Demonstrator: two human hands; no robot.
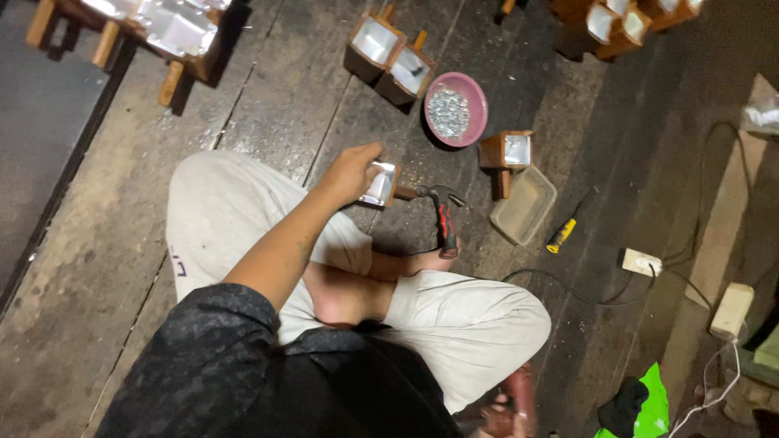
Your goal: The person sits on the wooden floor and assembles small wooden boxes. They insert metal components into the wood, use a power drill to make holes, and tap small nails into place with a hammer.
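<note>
I sit cross-legged on a worn plank floor. My left hand point(350, 172) is closed around a small wooden box lined with shiny metal point(380, 183), held just above the floor in front of my knees. A claw hammer with a red and black handle point(445, 219) lies right of the box, its handle end resting on my bare foot, and no hand grips it. A blurred reddish shape at the bottom edge by my right knee may be my right hand point(510, 408). Its fingers cannot be made out.
A pink bowl of small metal bits point(456, 109) stands ahead. Near it are two similar lined boxes point(391, 58) and another one point(507, 151). To the right lie a clear plastic tray point(525, 204), a yellow-handled screwdriver point(561, 235) and a white power strip point(641, 261) with cables.
</note>
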